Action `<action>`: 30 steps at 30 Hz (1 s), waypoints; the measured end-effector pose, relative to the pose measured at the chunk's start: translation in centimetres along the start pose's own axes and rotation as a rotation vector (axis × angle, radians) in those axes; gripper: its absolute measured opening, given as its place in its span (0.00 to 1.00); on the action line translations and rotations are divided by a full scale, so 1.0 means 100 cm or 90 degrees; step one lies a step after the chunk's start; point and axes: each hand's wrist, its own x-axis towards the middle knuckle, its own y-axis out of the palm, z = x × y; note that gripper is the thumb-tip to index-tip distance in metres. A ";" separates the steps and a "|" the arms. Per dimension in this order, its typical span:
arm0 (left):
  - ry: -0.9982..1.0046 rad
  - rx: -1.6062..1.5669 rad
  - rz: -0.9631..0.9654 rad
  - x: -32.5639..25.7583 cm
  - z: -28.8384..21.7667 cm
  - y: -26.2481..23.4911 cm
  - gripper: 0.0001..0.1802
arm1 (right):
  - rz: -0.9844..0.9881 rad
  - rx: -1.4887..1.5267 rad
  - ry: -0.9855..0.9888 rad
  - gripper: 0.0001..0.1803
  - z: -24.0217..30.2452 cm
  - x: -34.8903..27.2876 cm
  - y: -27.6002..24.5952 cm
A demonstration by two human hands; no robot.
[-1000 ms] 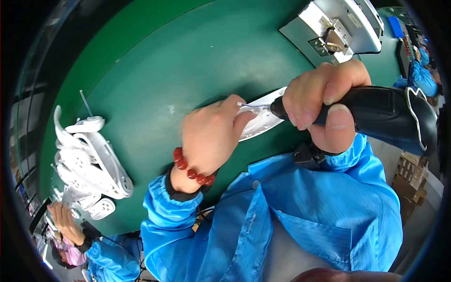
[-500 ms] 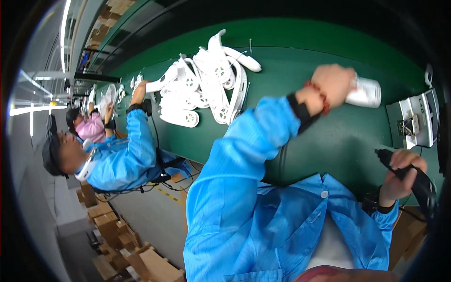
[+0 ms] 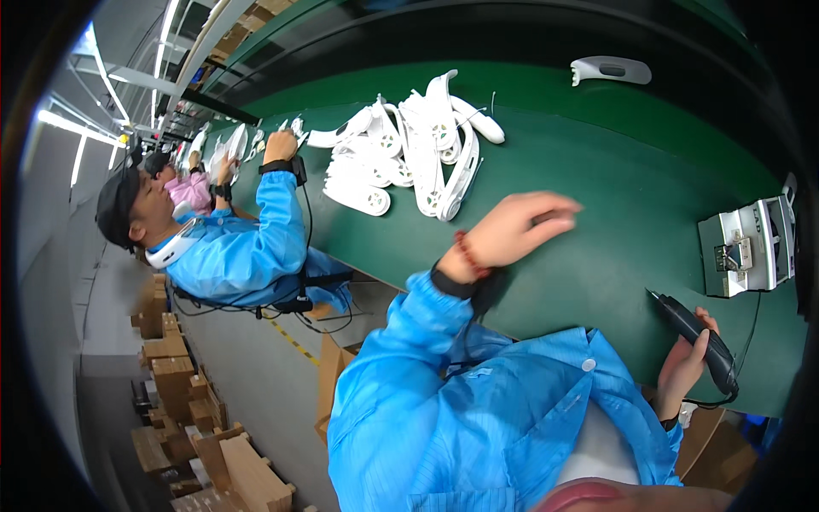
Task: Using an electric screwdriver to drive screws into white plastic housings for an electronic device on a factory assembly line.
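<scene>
While your right hand (image 3: 687, 367) wraps its fingers round the black electric screwdriver (image 3: 701, 343), your left hand (image 3: 516, 230) hovers open and empty just short of the white plastic shells (image 3: 409, 154) on the counter (image 3: 597, 171): probably light, stiff, slick, so grip by the rim.

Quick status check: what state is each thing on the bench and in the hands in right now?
Left hand: open, empty, blurred, over the green bench.
Right hand: closed around the black electric screwdriver, tip pointing up-left.
White plastic parts: heaped loosely.
Single white part: lying apart, far edge.
Grey fixture: standing at the right.
</scene>
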 end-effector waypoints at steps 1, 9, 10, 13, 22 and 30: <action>-0.078 -0.033 -0.027 -0.029 0.000 -0.007 0.14 | -0.015 0.006 0.024 0.19 0.003 -0.001 0.004; -0.405 0.007 -0.408 -0.168 0.001 -0.041 0.12 | 0.053 0.376 0.305 0.22 0.012 0.015 0.027; -0.409 0.030 -0.430 -0.169 -0.002 -0.041 0.12 | 0.027 0.361 0.336 0.22 0.015 0.016 0.037; -0.380 0.125 -0.484 -0.168 0.000 -0.051 0.12 | 0.104 0.186 0.355 0.21 0.017 0.018 0.047; -0.355 0.672 -0.686 -0.135 0.105 -0.207 0.09 | 0.322 -0.266 0.474 0.19 0.029 0.028 0.072; -0.551 0.789 -0.098 -0.096 0.147 -0.334 0.30 | 0.550 -0.380 0.261 0.13 0.037 0.074 0.206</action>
